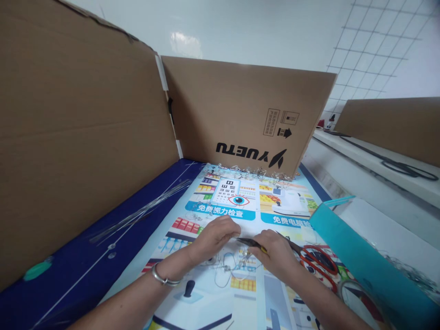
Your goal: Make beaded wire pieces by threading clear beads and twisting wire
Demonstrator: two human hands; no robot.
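My right hand [275, 252] is wrapped round a pair of pliers [252, 243] with dark jaws and a bit of yellow on the handle. Their tips point left and reach the fingertips of my left hand [220, 233]. Those fingertips are pinched together; what they hold is too small or hidden to make out. Just below the hands lie bent thin wire pieces [227, 268] with small clear parts. Scissors with red-orange handles [319, 261] lie beside my right wrist, partly covered by it.
A bundle of straight wires [144, 208] lies on the blue surface at left. More wire pieces [247, 173] line the foot of the cardboard wall [240, 105]. At right stands a teal box [364, 256] with wire pieces inside, near a round container [360, 298].
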